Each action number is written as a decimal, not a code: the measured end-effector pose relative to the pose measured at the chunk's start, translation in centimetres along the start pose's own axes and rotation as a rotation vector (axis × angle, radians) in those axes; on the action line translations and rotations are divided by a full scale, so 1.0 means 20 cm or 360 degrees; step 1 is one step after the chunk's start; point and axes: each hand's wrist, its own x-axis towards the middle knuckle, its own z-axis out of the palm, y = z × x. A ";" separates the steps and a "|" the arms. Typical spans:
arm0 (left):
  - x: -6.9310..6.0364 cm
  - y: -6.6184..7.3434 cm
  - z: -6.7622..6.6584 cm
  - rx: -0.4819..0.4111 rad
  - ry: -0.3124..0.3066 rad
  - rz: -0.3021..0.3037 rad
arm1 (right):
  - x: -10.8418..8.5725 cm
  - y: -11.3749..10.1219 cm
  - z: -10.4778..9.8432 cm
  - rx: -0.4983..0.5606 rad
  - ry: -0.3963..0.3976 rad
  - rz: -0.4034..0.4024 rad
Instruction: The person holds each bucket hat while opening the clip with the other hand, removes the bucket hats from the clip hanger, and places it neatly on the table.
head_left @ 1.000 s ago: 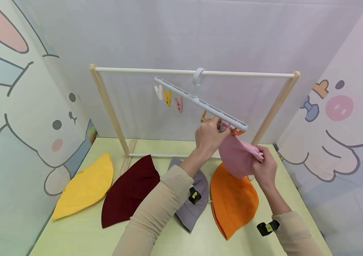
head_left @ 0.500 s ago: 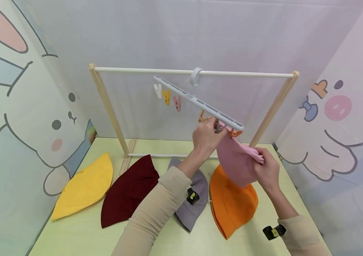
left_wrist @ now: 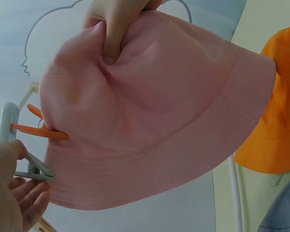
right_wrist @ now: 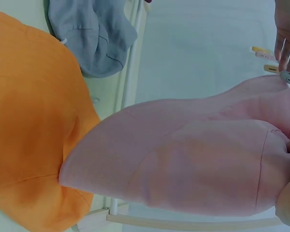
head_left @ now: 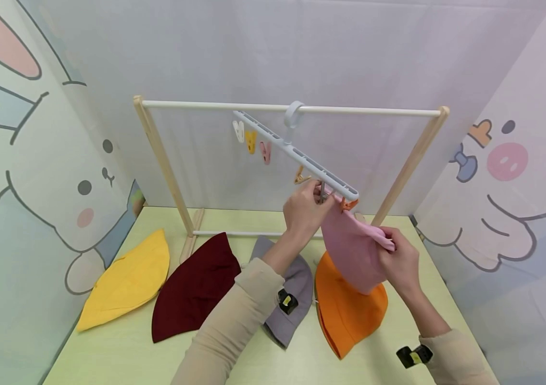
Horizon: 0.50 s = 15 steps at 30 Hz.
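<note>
My left hand [head_left: 304,211] pinches a grey clothespin [left_wrist: 34,169] at the right part of the pale blue clip hanger [head_left: 297,153]. The clothespin's tip meets the edge of a pink bucket hat [head_left: 350,248]; whether it bites the cloth I cannot tell. Beside it, an orange clothespin [left_wrist: 41,131] sits on the hat's edge. My right hand [head_left: 400,262] grips the hat by its crown, the thumb pressing a fold into it. From the hanger's left half hang a white clothespin [head_left: 238,131], a yellow one [head_left: 251,142] and a pink one [head_left: 265,153]; a light-orange one [head_left: 301,175] is near my left hand.
The hanger hooks over the white rod of a wooden rack [head_left: 167,166]. On the pale table [head_left: 124,358] lie a yellow hat [head_left: 126,283], a dark red hat [head_left: 196,291], a grey hat [head_left: 297,278] and an orange hat [head_left: 350,315], the last below the pink hat.
The hanger's right end has shifted slightly left and down, with my left hand following. The pink hat hangs lower over the orange hat, still in my right hand.
</note>
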 end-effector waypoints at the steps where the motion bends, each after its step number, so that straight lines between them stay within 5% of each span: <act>1: 0.00 0.00 0.00 -0.0005 0.0003 -0.0009 | 0.00 0.00 0.00 0.0004 0.0002 -0.0003; 15: -0.07 -0.02 -0.01 -0.0108 0.0193 0.0048 | -0.04 -0.03 0.01 0.0025 -0.0009 0.0007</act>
